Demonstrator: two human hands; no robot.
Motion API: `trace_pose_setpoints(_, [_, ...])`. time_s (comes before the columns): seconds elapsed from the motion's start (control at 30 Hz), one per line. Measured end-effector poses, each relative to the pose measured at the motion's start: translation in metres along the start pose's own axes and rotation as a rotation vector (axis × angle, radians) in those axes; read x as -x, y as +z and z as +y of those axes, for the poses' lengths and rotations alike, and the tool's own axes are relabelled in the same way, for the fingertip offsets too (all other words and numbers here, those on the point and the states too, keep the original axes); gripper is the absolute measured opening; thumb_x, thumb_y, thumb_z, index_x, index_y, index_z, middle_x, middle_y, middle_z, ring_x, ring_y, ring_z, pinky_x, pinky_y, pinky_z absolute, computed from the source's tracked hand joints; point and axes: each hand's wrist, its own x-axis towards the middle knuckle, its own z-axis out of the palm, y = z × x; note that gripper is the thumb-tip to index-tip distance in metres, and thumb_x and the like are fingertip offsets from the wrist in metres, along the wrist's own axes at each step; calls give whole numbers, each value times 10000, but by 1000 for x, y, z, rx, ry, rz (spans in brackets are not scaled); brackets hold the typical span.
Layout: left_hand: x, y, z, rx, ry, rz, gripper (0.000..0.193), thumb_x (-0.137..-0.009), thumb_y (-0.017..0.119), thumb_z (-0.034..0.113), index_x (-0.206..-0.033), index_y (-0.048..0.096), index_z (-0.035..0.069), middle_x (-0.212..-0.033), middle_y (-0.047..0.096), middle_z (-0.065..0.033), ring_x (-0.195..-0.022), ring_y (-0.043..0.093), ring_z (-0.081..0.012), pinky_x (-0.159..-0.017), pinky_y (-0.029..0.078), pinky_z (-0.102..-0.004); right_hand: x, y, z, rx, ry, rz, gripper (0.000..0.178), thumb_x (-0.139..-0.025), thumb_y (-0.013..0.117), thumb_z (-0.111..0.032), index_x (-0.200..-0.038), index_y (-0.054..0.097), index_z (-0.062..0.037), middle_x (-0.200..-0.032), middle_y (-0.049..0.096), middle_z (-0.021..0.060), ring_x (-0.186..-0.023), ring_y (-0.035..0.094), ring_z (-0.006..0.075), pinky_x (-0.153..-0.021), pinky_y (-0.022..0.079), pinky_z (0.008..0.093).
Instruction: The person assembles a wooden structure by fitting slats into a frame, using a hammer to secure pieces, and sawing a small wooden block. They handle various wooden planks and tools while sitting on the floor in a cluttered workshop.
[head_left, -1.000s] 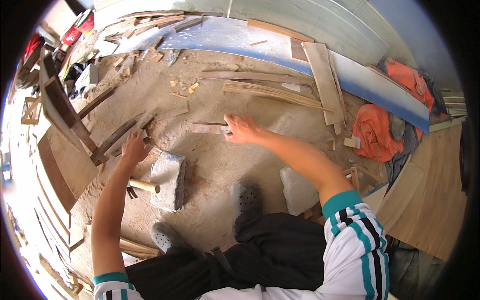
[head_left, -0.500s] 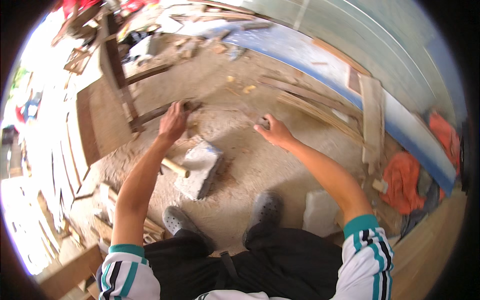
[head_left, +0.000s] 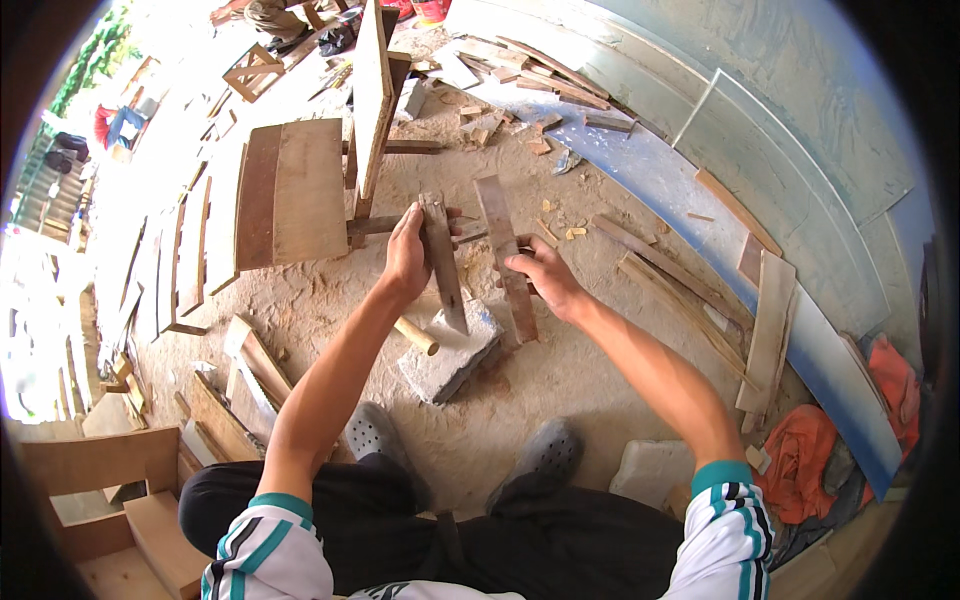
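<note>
Left fingers (head_left: 411, 217) gripping weathered wooden strip (head_left: 441, 262), right fingers (head_left: 522, 263) clasping flat slat (head_left: 495, 207), rough grey block (head_left: 455, 352) below

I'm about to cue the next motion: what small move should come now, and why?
Perhaps ease the right hand leftward: it grips one wood strip, the left hand holds a second strip, and the two look nearly parallel with a gap between them.

"What's in the centre?"
"The left hand (head_left: 408, 258) holds a wooden strip (head_left: 442, 262), the right hand (head_left: 552, 275) a second strip (head_left: 501, 232)."
"Below them?"
"A pale block (head_left: 455, 358), a wooden handle (head_left: 418, 337) at its left."
"Lower right?"
"Orange cloth (head_left: 797, 462)."
</note>
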Motion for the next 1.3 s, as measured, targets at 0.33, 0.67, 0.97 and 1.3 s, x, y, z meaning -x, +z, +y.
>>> trace_pose_setpoints(0.33, [20,38,3,233,-169,191,503,-1070,310,422,-1261,526,9,-1123,634,-158,-982,640,-285,-908,539,-471,14,22,-11,107,101,-98,518,-896,699,-317,-1289,495,-50,-1167,598,61,-1069,595,165,-869,532,327])
trace_pose_setpoints(0.67, [-46,69,-27,179,-348,285,689,-995,372,576,-1395,463,22,-1378,506,-182,-1248,516,-342,-1037,405,-564,6,29,-38,434,34,44,881,-733,846,-454,-1365,446,11,-1247,585,128,-1155,553,205,-1000,426,349])
trace_pose_setpoints(0.97, [-17,121,-71,50,-522,377,844,-932,554,508,-1416,327,-145,-1463,419,-301,-1360,433,-381,-1109,354,-407,-23,-15,-73,1455,413,404,845,-729,804,-347,-1356,430,78,-1320,570,242,-1191,583,363,-990,466,446])
trace_pose_setpoints(1.3, [-75,114,-100,-64,-408,445,742,-892,657,383,-1391,388,-95,-1402,478,-282,-1284,500,-359,-1045,410,-418,-62,-79,-40,1523,222,308,502,-786,736,-284,-1155,510,-32,-1061,658,244,-1039,626,419,-842,501,517])
